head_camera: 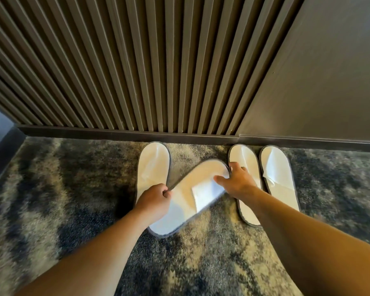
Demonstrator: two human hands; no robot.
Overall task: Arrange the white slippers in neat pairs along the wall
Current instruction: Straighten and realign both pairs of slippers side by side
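White grey-edged fabric slipper [192, 189], lying slanted on mottled carpet [51, 189], is pinched by left hand [154, 197] and right hand [237, 180].

four white slippers [153, 167], two hands [153, 198]

Tilted slipper [192, 193] blurred; forearm [271, 201] hides another's middle.
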